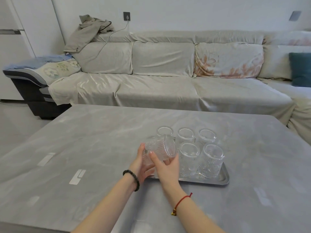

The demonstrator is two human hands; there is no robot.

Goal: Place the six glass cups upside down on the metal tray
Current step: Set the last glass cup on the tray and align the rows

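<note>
A: What's nearest?

B: Two bare forearms coming in from the near edge over the grey table (94,132). Black bead bracelet (133,179) sitting on the left wrist, red string (182,199) on the right.

A: Hands doing what?

B: Both gripping one ribbed glass cup (159,148). Left hand (141,167) is cupping it from the left & underneath, fingers curled. Right hand (168,167) is wrapping it from the near side, thumb lying across the ribbing. Cup is tilting on its side, one round end facing right; can't tell rim from base.

A: Over the tray?

B: Yep, hovering at the left end of the metal tray (223,179), not touching it. Tray's left part is hiding behind the hands.

A: Rest of the cups?

B: Five standing on the tray, 2 rows. Near row: two cups (189,158) (212,160), right of the held one. Far row: three (165,132) (186,135) (207,136). They look to be sitting base-up, though clear glass is making that hard to confirm.

A: Beyond that?

B: Sofa (159,84) w/ a pale cover running along the far wall, jacket (90,31) draping over its back at far left, teal cushion (300,69) at far right.
</note>
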